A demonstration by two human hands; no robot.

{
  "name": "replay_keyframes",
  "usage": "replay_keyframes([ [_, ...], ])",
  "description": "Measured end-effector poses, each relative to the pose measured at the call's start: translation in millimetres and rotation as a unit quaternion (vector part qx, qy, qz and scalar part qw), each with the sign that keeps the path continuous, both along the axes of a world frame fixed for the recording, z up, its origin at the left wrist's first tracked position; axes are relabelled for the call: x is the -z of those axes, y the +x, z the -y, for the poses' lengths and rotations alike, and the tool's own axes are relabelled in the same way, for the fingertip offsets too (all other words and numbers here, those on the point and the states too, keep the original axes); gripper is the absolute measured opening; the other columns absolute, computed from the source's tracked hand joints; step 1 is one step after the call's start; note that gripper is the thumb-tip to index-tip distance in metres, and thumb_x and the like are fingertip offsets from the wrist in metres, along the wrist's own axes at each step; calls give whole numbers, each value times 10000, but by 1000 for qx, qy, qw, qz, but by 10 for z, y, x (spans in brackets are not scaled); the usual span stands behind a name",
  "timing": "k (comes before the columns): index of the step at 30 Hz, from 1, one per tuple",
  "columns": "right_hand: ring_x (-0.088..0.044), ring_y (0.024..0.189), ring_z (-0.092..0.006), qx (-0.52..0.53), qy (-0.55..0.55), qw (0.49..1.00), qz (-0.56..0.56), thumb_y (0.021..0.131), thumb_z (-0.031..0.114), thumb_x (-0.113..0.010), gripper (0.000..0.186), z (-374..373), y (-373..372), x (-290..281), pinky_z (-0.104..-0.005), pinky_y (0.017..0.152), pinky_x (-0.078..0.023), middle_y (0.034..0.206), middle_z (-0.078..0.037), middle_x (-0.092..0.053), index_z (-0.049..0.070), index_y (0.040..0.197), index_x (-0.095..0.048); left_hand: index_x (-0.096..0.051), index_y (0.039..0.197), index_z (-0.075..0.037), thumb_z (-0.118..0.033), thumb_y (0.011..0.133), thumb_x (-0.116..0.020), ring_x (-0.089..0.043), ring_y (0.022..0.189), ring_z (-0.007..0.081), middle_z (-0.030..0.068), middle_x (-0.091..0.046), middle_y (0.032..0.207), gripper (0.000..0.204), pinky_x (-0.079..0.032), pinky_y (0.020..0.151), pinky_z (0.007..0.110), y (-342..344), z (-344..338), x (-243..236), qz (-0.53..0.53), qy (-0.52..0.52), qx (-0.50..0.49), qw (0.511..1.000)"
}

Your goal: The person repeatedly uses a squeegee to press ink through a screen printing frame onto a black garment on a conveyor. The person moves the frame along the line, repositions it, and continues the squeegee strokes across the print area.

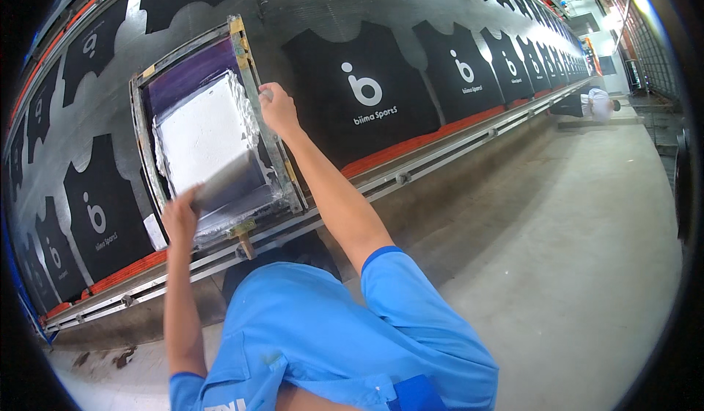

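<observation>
A screen-printing frame [136, 103] with purple mesh [198, 60] lies tilted in my view on the long printing bed, a thick patch of white ink [198, 118] spread over it. My left hand [181, 219] grips the near end of a grey squeegee [227, 178], which lies slanted across the lower part of the ink and is slightly blurred. My right hand [277, 110] is closed at the upper part of the frame's right side, gripping its edge. Beside the frame are black garment panels [381, 96] printed with white logos.
Rows of panels [463, 52] run along the bed into the distance, over an orange strip [396, 147]. A metal rail [440, 163] follows the near edge. At far right another person [590, 104] in a white top is beside the bed on the concrete floor [565, 242].
</observation>
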State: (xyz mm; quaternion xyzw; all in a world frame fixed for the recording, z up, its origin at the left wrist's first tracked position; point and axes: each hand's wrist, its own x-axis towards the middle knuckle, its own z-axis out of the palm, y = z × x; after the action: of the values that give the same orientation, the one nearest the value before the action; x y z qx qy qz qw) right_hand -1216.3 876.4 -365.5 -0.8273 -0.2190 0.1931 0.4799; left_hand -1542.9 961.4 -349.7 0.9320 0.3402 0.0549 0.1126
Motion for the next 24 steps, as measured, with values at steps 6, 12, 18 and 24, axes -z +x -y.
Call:
replay_keyframes([
  [6, -693, 1040, -420, 63, 31, 997, 45, 1004, 280, -608, 217, -30, -210, -98, -498, 927, -527, 1083, -193, -744, 141, 1130, -717, -719, 1283, -210, 86, 695, -718, -645, 1256, 228, 7, -703, 1355, 658, -479, 939, 384, -620, 1036, 22, 60, -13, 29, 998],
  [12, -691, 1110, -348, 28, 71, 988, 131, 1016, 252, -548, 297, -68, -457, -306, -441, 980, -514, 1164, -164, -740, 88, 1133, -766, -729, 1076, -144, -37, 705, -773, -670, 1129, 288, 74, -745, 1144, 388, -508, 951, 459, -826, 707, -128, 128, -21, 27, 991],
  [18, -675, 1135, -356, -15, 91, 988, 128, 1050, 308, -530, 338, -745, -1144, 154, -426, 990, -504, 1204, -154, -728, 77, 1190, -733, -745, 922, -162, -415, 720, -866, -690, 971, 223, 6, -732, 1004, 346, -489, 832, 418, -1701, -174, -185, 39, -10, -66, 997],
  [24, -691, 1056, -295, -8, 139, 986, 92, 1056, 199, -532, 304, -1291, -1839, 479, -370, 944, -521, 1190, -147, -737, -4, 1195, -711, -710, 864, -122, -510, 704, -869, -617, 1040, 277, 43, -664, 1070, 449, -507, 864, 431, -2480, -1031, -181, 71, 37, 12, 997],
])
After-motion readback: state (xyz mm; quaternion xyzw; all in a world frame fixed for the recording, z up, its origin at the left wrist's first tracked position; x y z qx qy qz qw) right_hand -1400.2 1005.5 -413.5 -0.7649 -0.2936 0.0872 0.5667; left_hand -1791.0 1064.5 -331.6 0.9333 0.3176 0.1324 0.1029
